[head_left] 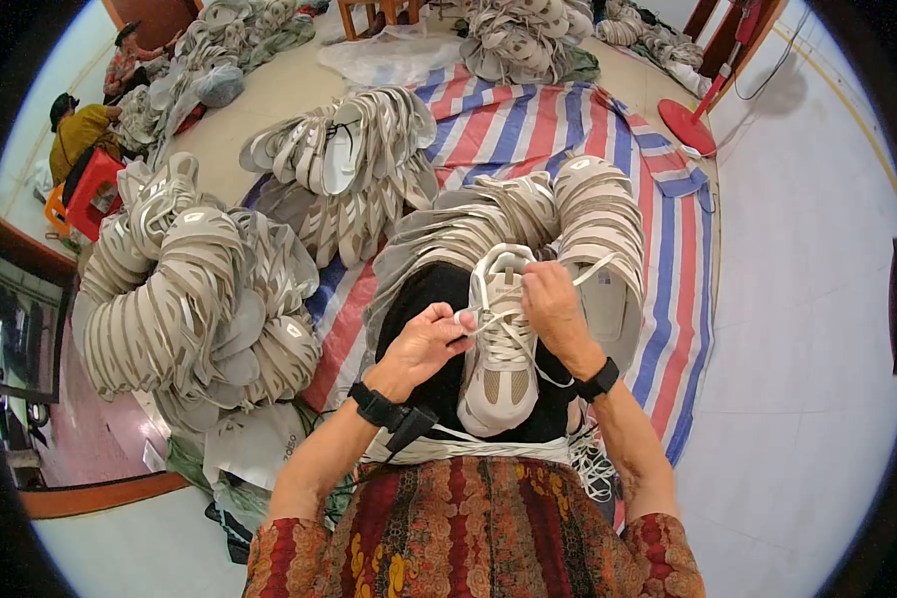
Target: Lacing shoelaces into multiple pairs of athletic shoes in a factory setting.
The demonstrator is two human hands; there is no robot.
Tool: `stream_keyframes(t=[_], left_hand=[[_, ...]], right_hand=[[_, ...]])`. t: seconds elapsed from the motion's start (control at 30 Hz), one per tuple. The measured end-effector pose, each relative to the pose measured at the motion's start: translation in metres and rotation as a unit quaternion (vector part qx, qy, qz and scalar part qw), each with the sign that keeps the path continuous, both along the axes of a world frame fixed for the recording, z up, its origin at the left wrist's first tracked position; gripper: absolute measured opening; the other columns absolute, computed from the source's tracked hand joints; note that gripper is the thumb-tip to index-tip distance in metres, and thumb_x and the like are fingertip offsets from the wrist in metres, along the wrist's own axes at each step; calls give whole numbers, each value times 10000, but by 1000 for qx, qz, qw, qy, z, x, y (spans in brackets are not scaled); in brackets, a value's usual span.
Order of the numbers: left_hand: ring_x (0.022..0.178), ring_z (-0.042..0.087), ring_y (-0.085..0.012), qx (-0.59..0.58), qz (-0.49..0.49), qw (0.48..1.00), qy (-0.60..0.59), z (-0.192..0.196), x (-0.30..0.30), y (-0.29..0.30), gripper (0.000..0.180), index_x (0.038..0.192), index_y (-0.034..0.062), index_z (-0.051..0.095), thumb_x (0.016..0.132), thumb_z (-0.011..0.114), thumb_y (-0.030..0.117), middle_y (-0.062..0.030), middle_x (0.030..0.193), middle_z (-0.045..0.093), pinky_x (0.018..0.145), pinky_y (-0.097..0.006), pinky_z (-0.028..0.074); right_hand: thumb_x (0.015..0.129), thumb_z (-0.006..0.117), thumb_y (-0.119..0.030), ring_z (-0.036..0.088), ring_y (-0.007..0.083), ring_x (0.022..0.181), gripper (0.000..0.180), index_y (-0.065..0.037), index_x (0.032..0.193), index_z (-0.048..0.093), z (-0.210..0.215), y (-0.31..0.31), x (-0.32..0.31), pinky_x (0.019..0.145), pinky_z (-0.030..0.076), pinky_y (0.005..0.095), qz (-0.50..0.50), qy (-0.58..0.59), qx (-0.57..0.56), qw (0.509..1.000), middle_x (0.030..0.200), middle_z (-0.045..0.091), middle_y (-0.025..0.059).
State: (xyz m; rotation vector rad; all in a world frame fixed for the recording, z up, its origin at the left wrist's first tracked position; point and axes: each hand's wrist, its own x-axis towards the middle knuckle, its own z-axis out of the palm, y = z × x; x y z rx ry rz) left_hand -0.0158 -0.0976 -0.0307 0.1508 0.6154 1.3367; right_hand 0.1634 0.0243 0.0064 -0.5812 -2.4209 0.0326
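Note:
A beige and white sneaker (500, 374) lies on my lap over black cloth (424, 294), its toe pointing toward me. My left hand (424, 344) pinches a white lace (483, 324) at the shoe's left side. My right hand (551, 304) grips another stretch of white lace near the tongue, and a loose end sticks out to the right. Both wrists wear black bands. More white laces (593, 468) hang by my right knee.
Rows of stacked beige shoe uppers (598, 214) lie ahead on a red, white and blue striped tarp (668, 299). Larger heaps (184, 299) sit at left and far back. A red fan base (690, 125) stands at upper right. A person sits at far left by a red stool (90, 189).

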Motion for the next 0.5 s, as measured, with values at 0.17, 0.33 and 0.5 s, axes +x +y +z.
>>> stream_keyframes(t=[0.17,0.33,0.5], left_hand=[[916,560,-211,31,56,996,-58,-1,5,12,196,875,100,515,745,596,-22,-64,920,599,886,-369,410],[791,588,-200,-124,21,983,138,14,-5,10,143,891,80,508,784,556,-1,-84,897,591,698,-281,489],[681,566,-199,164,176,729,641,23,1,56,121,881,23,527,765,563,23,-98,828,591,597,-277,460]], right_hand=[[722,517,-14,520,321,789,99,5,819,512,4,1,15,683,427,388,-43,101,-180,978,875,510,171],[786,510,-67,559,307,663,102,4,859,510,24,14,39,600,438,373,-149,97,-308,935,706,548,172],[794,605,-128,454,89,513,343,-14,1108,526,30,11,25,467,371,243,-22,33,-434,900,591,510,13]])
